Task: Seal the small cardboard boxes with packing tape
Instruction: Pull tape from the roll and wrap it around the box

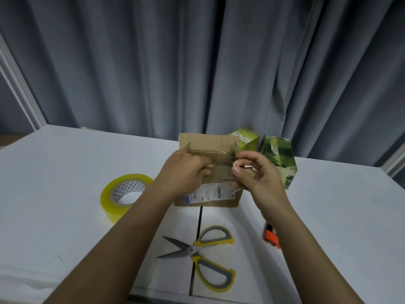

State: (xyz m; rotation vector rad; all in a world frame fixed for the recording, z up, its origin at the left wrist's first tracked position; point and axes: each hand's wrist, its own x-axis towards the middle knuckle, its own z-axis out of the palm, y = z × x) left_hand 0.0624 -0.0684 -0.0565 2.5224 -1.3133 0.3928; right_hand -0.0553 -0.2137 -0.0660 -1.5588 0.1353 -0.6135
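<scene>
Pressing step: I read both hands as smoothing clear tape onto the brown cardboard box [210,172], mid-bench, near the far edge.
Left hand [186,174]: fingers curled down on the box top, L side; seems to pin the tape end/flap. Pinch vs. plain press: can't tell, fingertips hidden.
Right hand [256,172]: thumb + forefinger pinched close at the box's R top edge, other fingers loosely curled; I judge it holds a glossy strip end, though the tape itself is barely visible.
Box vs. hands: box sits under and between both hands; rear flap stands up behind them; printed label faces me on the near part of the top.
Technique (my call): keep the L hand anchoring, draw the strip taut w/ the R, lay it along the seam, then rub from centre outward so no bubbles or creases; wrap the end over the box edge.
Tape roll [126,197]: yellow, on the bench L of the box, well apart from the L hand.
Scissors [201,255]: blades open, near edge, by the seam in the bench [65,172].
Orange tool [271,238]: near R, partly behind my R forearm; type unclear.
Other boxes: green box [245,139] and camo-print box [280,161] at the far R, just beside the brown one; sealed or not, can't tell.
</scene>
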